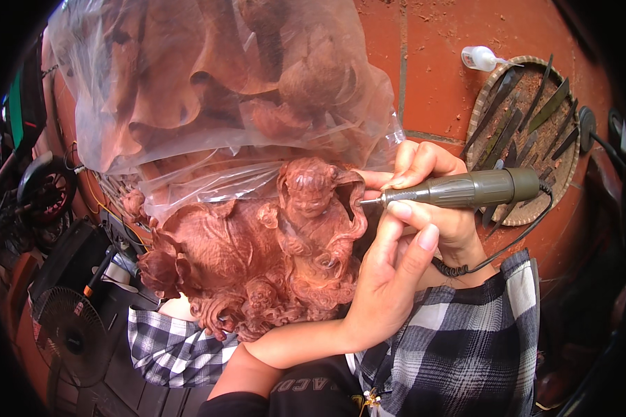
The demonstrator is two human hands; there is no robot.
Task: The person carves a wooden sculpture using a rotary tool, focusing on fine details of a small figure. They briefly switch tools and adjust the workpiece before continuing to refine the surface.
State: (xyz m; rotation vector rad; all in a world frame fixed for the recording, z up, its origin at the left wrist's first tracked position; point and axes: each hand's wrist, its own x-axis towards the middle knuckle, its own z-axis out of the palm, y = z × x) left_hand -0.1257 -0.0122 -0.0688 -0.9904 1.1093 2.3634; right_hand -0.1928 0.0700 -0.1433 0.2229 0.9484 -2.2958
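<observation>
A reddish-brown wood carving (pixel 236 243) leans across my lap, with a robed figure (pixel 311 198) at its right side. My right hand (pixel 442 222) grips an olive-green rotary carving tool (pixel 473 189) like a pen. The tool's thin metal tip points left and meets the looped ribbon beside the figure's head, or lies very close to it. My left forearm crosses below the carving. My left hand (pixel 386 281) rests near its right edge, just under the tool, fingers pointing up and thumb apart. Some left fingertips are partly hidden beside my right hand.
Clear plastic sheeting (pixel 209 132) covers the carving's upper part. A round woven tray (pixel 567 163) of flat chisels and blades stands right, a small white bottle (pixel 480 58) at its rim. The tool's coiled cord (pixel 452 270) trails by my wrist. A fan (pixel 69 333) stands left.
</observation>
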